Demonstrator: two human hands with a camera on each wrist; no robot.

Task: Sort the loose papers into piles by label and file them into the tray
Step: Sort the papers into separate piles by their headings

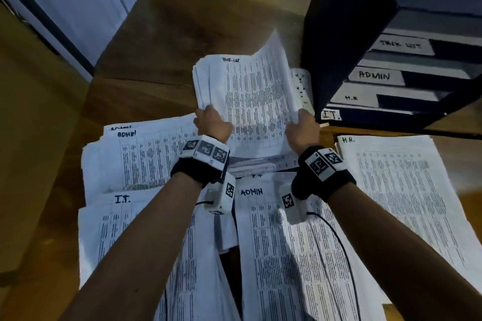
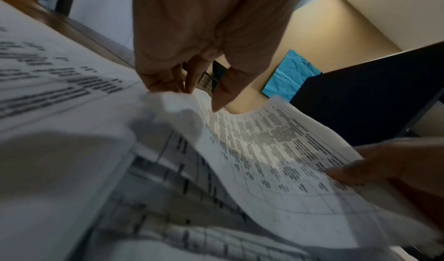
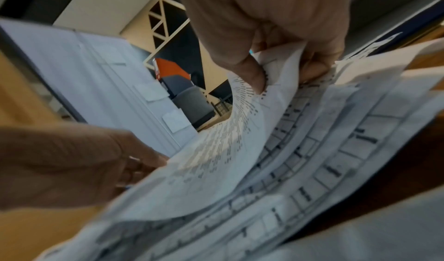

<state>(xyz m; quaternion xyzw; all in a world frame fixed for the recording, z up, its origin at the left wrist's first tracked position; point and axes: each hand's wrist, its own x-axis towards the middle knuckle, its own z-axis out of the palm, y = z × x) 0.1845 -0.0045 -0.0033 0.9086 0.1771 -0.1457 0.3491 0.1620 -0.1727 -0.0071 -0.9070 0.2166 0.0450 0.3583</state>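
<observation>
holding one stack headed "task list" [image 1: 250, 96] up off the desk with both hands. our left hand [image 1: 212, 122] grips its left edge, thumb on top and fingers curled under; our right hand [image 1: 303, 128] grips the right edge the same way, thumb pressed on the print in the right wrist view [image 3: 252, 75]. stack bows in the middle, sheets fanning at the near edge [image 2: 276, 151].

we count four piles flat on the wooden desk [image 1: 161, 41]:
- one "admin" pile [image 1: 135, 154] at left, a second "admin" header peeking out behind it
- one "i.t." pile [image 1: 104, 227] at near left, under our left forearm
- one more "admin" pile [image 1: 287, 255] at near centre, between our two forearms
- one "h.r." pile [image 1: 407, 190] at right

so two admin piles, one each of i.t. and h.r., plus the one held stack.

dark file tray [image 1: 365, 34] stands at upper right, just beside the held stack. we read four labelled slots, top to bottom: "task list" label [image 1: 401, 45], "admin" label [image 1: 375, 75], "h.r." label [image 1: 352, 98], "i.t." label [image 1: 331, 114]. held stack is outside the tray, not in any slot.

one white power strip [image 1: 301, 86] lies between the held stack and the tray. two wrist cameras with marker tags, one per wrist.
</observation>
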